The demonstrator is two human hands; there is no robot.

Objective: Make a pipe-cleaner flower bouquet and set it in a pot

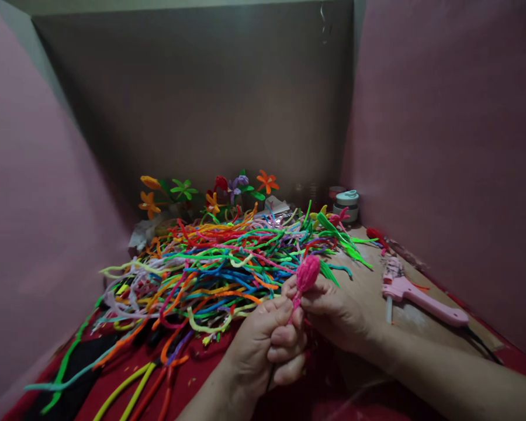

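A bright pink pipe-cleaner flower bud (308,273) stands upright, tilted slightly right, between my two hands. My left hand (269,336) is closed around its stem below the bud, fingers curled. Thumb and fingers of my right hand (333,304) pinch the base of the bud from the right side. Most of the stem is hidden inside my fingers. Just behind my hands spreads a large heap of pipe cleaners (228,257) in many colours.
A pink hot glue gun (425,298) lies on a brown board (368,286) at the right. Finished pipe-cleaner flowers (267,181) stand behind the heap, near a light-blue-lidded jar (347,202). Pink walls flank both sides; red cloth (201,380) covers the front.
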